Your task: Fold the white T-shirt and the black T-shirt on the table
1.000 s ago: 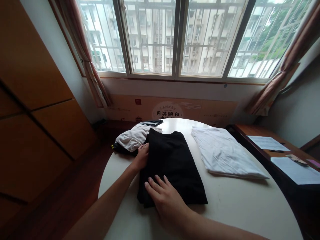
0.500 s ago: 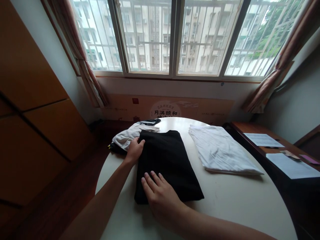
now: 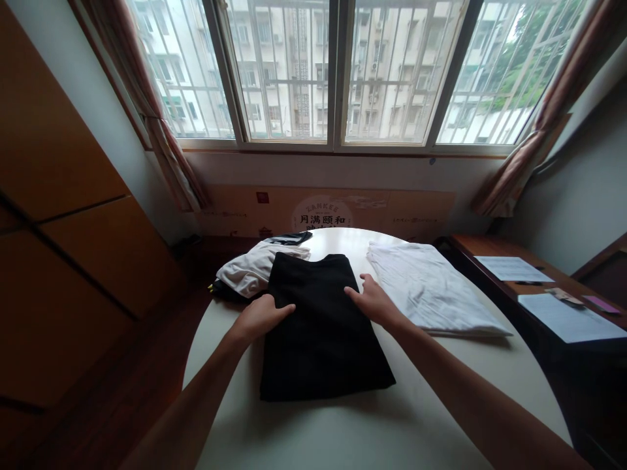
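A black shirt (image 3: 323,346), folded into a neat block with a shallow dip along its far edge, lies on the white round table (image 3: 416,405). At its left edge, my left hand (image 3: 262,316) lays its thumb over the top while the other fingers curl at the side, partly hidden. By the right edge is my right hand (image 3: 375,301), thumb tip over the cloth and forefinger apart from it. That hand is open. To the right lies a folded white shirt (image 3: 435,287). Behind my left hand, a light grey garment (image 3: 249,271) is heaped on dark clothing.
A wooden desk (image 3: 470,251) at the right holds sheets of paper (image 3: 571,318) and small items. A printed board (image 3: 382,212) stands against the wall under the barred window. An orange-brown cabinet (image 3: 83,261) is on the left.
My right hand has left the near part of the black shirt and moved forward to its right edge. My left hand has slid nearer along the left edge, its thumb now farther across the top.
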Demonstrator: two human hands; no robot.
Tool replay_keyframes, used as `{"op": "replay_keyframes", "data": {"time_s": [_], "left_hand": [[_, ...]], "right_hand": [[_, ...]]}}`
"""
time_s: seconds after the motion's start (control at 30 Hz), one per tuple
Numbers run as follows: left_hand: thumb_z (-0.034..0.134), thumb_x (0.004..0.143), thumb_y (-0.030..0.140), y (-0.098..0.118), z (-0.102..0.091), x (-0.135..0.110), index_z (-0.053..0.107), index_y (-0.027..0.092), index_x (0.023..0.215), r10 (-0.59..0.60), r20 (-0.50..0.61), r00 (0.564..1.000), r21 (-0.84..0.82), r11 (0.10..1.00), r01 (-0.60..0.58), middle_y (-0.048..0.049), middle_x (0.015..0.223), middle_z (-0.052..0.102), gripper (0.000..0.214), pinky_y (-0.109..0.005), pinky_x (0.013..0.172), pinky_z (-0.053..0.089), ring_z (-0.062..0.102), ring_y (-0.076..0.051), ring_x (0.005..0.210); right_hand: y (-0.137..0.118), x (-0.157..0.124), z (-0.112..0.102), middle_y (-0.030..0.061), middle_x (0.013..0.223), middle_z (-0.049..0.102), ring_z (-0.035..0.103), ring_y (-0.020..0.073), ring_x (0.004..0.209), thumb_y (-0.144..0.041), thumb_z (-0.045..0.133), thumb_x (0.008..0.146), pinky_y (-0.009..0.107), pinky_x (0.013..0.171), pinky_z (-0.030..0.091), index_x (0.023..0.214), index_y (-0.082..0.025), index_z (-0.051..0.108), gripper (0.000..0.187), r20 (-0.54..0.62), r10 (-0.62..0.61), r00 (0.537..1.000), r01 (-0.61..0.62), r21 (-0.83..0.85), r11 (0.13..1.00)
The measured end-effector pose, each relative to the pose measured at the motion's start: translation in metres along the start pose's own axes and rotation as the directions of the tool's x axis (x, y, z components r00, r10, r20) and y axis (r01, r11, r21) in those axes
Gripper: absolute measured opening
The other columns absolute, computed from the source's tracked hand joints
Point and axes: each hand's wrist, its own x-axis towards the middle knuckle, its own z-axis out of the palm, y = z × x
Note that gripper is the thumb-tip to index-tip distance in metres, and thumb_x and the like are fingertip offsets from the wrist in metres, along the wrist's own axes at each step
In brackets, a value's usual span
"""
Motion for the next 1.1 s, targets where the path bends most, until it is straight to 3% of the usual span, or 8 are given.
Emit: {"op": "replay_keyframes", "data": {"time_s": [0.1, 0.23, 0.4, 0.57, 0.67, 0.8, 0.93, 1.1], "left_hand": [[0.080, 0.068, 0.059, -0.004, 0.000, -0.010, 0.074, 0.019, 0.076, 0.038, 0.059, 0.998, -0.191, 0.981, -0.026, -0.0089, 0.080, 0.077, 0.041, -0.034, 0.068, 0.053, 0.074, -0.038, 0.089], [0.086, 0.066, 0.051, -0.002, 0.003, -0.027, 0.079, 0.021, 0.084, 0.093, 0.098, 0.991, -0.533, 0.846, -0.026, -0.0082, 0.088, 0.080, 0.036, -0.039, 0.075, 0.060, 0.075, -0.039, 0.095], [0.091, 0.067, 0.042, 0.012, 0.015, -0.046, 0.078, 0.019, 0.093, 0.011, 0.280, 0.960, -0.840, 0.486, 0.240, -0.0123, 0.100, 0.081, 0.038, -0.037, 0.079, 0.063, 0.077, -0.032, 0.093], [0.085, 0.073, 0.031, 0.054, 0.022, -0.037, 0.077, 0.017, 0.094, 0.064, 0.334, 0.940, -0.865, 0.417, 0.279, -0.0108, 0.090, 0.080, 0.027, -0.034, 0.070, 0.063, 0.077, -0.027, 0.079], [0.077, 0.080, 0.030, 0.103, 0.016, -0.015, 0.077, 0.015, 0.101, 0.203, 0.295, 0.934, -0.896, 0.399, 0.196, -0.0098, 0.088, 0.080, 0.025, -0.033, 0.069, 0.062, 0.076, -0.026, 0.077], [0.072, 0.086, 0.030, 0.174, 0.016, 0.023, 0.076, 0.012, 0.098, 0.347, 0.296, 0.890, -0.935, 0.295, 0.196, -0.0096, 0.085, 0.079, 0.022, -0.029, 0.071, 0.061, 0.075, -0.022, 0.074], [0.066, 0.089, 0.034, 0.223, 0.056, 0.055, 0.075, 0.011, 0.103, 0.465, 0.315, 0.828, -0.947, 0.216, 0.239, -0.0104, 0.088, 0.078, 0.029, -0.032, 0.080, 0.062, 0.076, -0.023, 0.080], [0.072, 0.080, 0.036, 0.225, 0.147, 0.057, 0.072, 0.015, 0.101, 0.331, 0.325, 0.886, -0.872, 0.467, 0.146, -0.0101, 0.087, 0.076, 0.030, -0.036, 0.077, 0.062, 0.075, -0.028, 0.088]], "right_hand": [[0.010, 0.041, -0.002, 0.0103, 0.083, 0.070, 0.070, 0.0281, 0.085, -0.041, 0.083, 0.084, 0.035, 0.074, 0.056, 0.099, -0.012, 0.068, 0.036, 0.143, 0.249, 0.958, -0.269, 0.146, 0.952], [0.010, 0.057, 0.016, 0.0044, 0.074, 0.068, 0.067, 0.0215, 0.072, -0.029, 0.084, 0.077, 0.027, 0.062, 0.052, 0.091, -0.014, 0.067, 0.026, 0.230, 0.204, 0.951, -0.262, 0.257, 0.930], [0.008, 0.064, 0.014, 0.0016, 0.076, 0.069, 0.065, 0.0173, 0.066, -0.024, 0.064, 0.087, 0.025, 0.059, 0.053, 0.099, -0.017, 0.065, 0.014, 0.244, 0.157, 0.957, -0.254, 0.441, 0.861], [0.010, 0.077, -0.041, 0.0056, 0.076, 0.071, 0.064, 0.0176, 0.062, -0.025, 0.060, 0.092, 0.026, 0.059, 0.055, 0.103, -0.015, 0.064, 0.016, 0.237, 0.176, 0.956, -0.281, 0.552, 0.785], [0.007, 0.093, -0.091, 0.0078, 0.073, 0.072, 0.064, 0.0183, 0.060, -0.023, 0.059, 0.093, 0.027, 0.058, 0.056, 0.101, -0.012, 0.066, 0.015, 0.189, 0.171, 0.967, -0.251, 0.588, 0.769], [0.005, 0.128, -0.166, 0.0099, 0.082, 0.075, 0.069, 0.0197, 0.067, -0.023, 0.057, 0.097, 0.031, 0.070, 0.060, 0.108, -0.011, 0.069, 0.020, 0.020, 0.062, 0.998, -0.062, 0.577, 0.814], [0.036, 0.157, -0.223, 0.0091, 0.092, 0.076, 0.071, 0.0170, 0.071, -0.017, 0.059, 0.096, 0.031, 0.073, 0.061, 0.120, -0.014, 0.066, 0.025, -0.103, 0.084, 0.991, -0.037, 0.389, 0.920], [0.120, 0.140, -0.230, 0.0099, 0.077, 0.074, 0.069, 0.0211, 0.065, -0.017, 0.075, 0.085, 0.033, 0.062, 0.060, 0.114, -0.011, 0.071, 0.029, -0.219, 0.355, 0.909, -0.320, 0.180, 0.930]]}}
